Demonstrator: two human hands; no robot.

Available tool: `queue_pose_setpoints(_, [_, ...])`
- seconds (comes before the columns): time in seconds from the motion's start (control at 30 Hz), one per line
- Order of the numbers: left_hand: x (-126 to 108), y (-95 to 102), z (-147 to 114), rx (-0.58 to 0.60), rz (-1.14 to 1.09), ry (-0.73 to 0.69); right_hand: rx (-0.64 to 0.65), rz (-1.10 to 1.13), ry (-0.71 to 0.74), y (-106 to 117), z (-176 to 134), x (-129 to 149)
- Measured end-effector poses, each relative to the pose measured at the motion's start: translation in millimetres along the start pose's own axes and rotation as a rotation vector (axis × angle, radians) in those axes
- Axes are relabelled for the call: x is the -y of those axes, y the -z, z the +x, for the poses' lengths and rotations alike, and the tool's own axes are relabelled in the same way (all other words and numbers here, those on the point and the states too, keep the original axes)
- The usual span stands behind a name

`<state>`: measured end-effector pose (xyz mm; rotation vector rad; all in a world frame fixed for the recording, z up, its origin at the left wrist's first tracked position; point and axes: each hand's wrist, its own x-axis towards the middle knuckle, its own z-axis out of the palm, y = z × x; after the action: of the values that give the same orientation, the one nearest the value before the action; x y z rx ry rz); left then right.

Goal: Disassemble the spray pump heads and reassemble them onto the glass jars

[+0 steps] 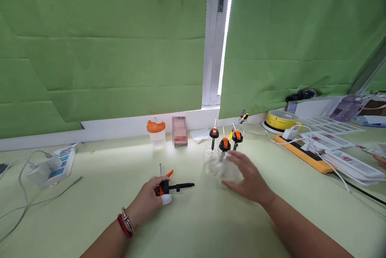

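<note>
My left hand [152, 194] is closed on a black-and-orange bottle top [165, 187], which has a metal spout pointing up and a black stem lying to the right. White tape wraps one of its fingers. My right hand [249, 179] curves its fingers and thumb around a clear container [221, 166], smeared by motion and lying on its side or tilted; I cannot tell which. Just beyond it stand several clear bottles with similar tops, one at the left [214, 132], one in the middle [224, 144] and one at the right [237, 136].
Behind are an orange-lidded cup [157, 133], a blurred-out box [180, 131] and a white paper [199, 135]. Power strips lie left [64, 165] and right [313, 157], with cables. Stacked printed cards [356, 167], a yellow bowl [280, 120] and another person's hand [379, 160] are at right.
</note>
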<state>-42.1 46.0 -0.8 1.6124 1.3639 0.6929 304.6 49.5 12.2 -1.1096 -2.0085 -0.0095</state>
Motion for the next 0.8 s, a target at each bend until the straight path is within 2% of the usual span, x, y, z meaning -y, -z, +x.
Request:
queue_pose_setpoints(0.07, [0, -0.4, 1, -0.009, -0.041, 0.008, 0.204, 0.061, 0.051, -4, -2, 11])
queue_pose_setpoints(0.17, [1, 0.4, 2, 0.005, -0.127, 0.039, 0.343, 0.160, -0.072, -3, -4, 14])
queue_pose_setpoints(0.27, [1, 1.6, 2, 0.006, -0.189, 0.058, 0.403, 0.272, -0.241, 2, -4, 7])
queue_pose_setpoints(0.37, [0, 2.3, 1, 0.003, -0.209, 0.066, 0.471, 0.364, -0.319, 5, -3, -2])
queue_pose_setpoints(0.53, [-3, -1.4, 1, 0.020, -0.231, 0.072, 0.522, 0.450, -0.351, 4, -2, -6])
queue_pose_setpoints(0.8, [-7, -20.8, -4, 0.096, -0.209, 0.011, 0.601, 0.525, -0.369, -12, -8, 5])
